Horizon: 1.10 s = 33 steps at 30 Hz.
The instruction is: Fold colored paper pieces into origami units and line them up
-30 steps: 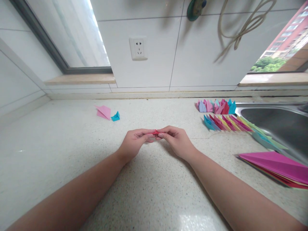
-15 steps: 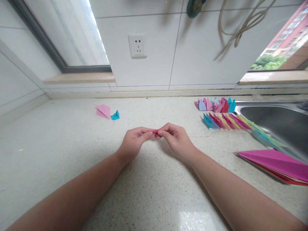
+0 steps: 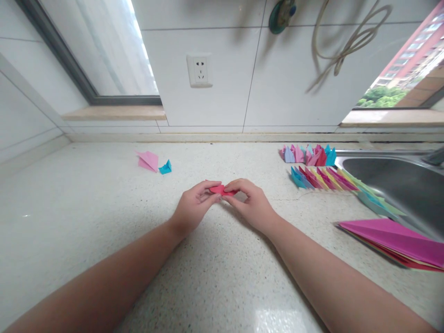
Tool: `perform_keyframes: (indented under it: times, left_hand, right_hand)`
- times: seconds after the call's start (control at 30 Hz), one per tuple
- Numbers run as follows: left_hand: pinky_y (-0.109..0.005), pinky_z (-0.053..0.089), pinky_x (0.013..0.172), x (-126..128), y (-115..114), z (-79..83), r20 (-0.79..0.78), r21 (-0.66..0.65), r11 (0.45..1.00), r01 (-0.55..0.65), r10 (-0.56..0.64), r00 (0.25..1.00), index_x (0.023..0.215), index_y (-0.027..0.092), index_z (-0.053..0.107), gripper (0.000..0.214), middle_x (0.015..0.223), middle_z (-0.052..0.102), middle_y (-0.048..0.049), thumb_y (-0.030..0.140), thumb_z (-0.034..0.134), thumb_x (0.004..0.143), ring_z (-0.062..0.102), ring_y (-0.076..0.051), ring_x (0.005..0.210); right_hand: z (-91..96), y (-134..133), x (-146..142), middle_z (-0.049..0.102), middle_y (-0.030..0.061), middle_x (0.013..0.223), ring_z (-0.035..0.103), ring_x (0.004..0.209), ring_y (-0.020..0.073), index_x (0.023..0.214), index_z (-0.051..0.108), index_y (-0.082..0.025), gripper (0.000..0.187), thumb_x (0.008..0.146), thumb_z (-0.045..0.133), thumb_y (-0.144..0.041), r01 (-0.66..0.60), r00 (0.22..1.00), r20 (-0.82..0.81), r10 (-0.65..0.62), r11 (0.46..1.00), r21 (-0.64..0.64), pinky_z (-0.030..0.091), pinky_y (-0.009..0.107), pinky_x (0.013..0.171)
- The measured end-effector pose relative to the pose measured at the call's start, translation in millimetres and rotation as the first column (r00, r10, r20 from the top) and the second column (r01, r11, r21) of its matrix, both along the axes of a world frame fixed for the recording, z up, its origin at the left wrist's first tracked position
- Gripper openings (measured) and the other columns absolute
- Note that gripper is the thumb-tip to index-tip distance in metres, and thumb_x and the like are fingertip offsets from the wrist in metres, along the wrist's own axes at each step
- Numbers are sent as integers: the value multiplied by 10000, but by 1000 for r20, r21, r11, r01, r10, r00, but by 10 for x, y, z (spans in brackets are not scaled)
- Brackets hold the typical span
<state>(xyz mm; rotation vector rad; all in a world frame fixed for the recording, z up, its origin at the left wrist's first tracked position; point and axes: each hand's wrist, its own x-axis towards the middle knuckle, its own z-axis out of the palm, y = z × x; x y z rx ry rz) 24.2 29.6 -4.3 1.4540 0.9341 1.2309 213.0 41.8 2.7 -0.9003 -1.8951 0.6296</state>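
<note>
A small red folded paper (image 3: 218, 189) is pinched between my two hands above the speckled countertop (image 3: 208, 277). My left hand (image 3: 192, 206) grips its left side, thumb below and fingers behind. On the other side, my right hand (image 3: 252, 201) has thumb and forefinger closed on it. Fingers cover part of the paper, so its full shape is hidden. Beyond my left hand lie a pink folded paper (image 3: 148, 160) and a little blue folded paper piece (image 3: 165, 167).
To the right stand a cluster of small folded paper pieces (image 3: 312, 156) and a row of colourful folded papers (image 3: 324, 178) beside the steel sink (image 3: 388, 171). Nearer, a stack of large folded sheets (image 3: 395, 240) lies by the sink. A wall socket (image 3: 200, 70) is behind.
The red paper has been turned so more of its flat face shows between my fingers. Both hands have shifted only slightly, and the camera view has tilted a little upward.
</note>
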Motion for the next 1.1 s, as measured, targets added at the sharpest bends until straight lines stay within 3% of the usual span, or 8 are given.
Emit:
perform_keyframes:
  times: [0.13,0.27,0.37,0.5,0.6,0.7,0.87,1.1]
  left_hand:
    - [-387,564,887,10,3,-14,65,-39,999,-8,10,998,1430,205,406,664,954,730,-69,254,682,827,708,-190,887]
    - [-370,568,853,25,12,6,111,-85,996,-26,35,993,1491,196,274,820,837,722,-30,237,710,799,710,-175,802]
    - [-370,568,850,33,16,16,115,-136,991,-21,36,993,1391,142,415,690,831,718,-36,261,722,785,709,-179,805]
    - [-364,569,844,31,23,14,98,-155,988,15,0,995,1117,124,607,392,827,719,-44,273,728,776,707,-176,797]
    - [-362,573,824,18,29,24,75,-162,986,36,-24,997,1026,136,662,300,863,735,-64,276,731,769,705,-181,803]
    - [-346,572,784,4,34,44,62,-171,983,62,-52,997,1022,146,692,286,900,742,-78,284,721,773,700,-177,789]
    - [-280,540,668,1,46,34,26,-155,985,78,-75,997,912,142,683,183,756,699,-38,262,690,774,656,-134,653]
    - [-189,438,486,3,41,-6,27,-105,993,-58,61,998,817,179,574,172,675,588,42,244,719,751,527,-67,509]
  right_hand:
    - [-12,-37,-11,706,56,921,641,883,202,944,682,-232,109,853,677,-291,30,999,12,-30,999,-22,495,372,827]
    - [-2,-63,-37,708,51,899,648,853,192,925,679,-220,96,839,678,-264,53,999,-1,-54,998,-39,497,347,797]
    - [7,-63,-43,700,45,869,641,826,184,893,675,-212,96,831,691,-283,52,998,-29,-54,996,-73,491,338,780]
    - [-30,-33,-38,680,36,817,622,787,166,817,662,-199,130,864,655,-320,24,994,-102,-42,984,-178,479,322,759]
    - [-73,-5,-41,671,22,802,613,750,150,914,644,-202,124,856,656,-311,-47,969,-246,-27,957,-287,480,298,714]
    - [-74,1,-51,684,23,813,619,740,144,969,652,-196,163,847,654,-305,-141,946,-323,19,923,-359,481,294,707]
    - [-13,-34,-63,698,33,775,608,709,150,797,669,-177,180,843,641,-349,-178,959,-275,65,894,-411,469,306,698]
    - [-48,-22,-78,671,24,724,574,664,144,753,649,-177,187,828,650,-348,-68,969,-246,-37,911,-407,443,293,653]
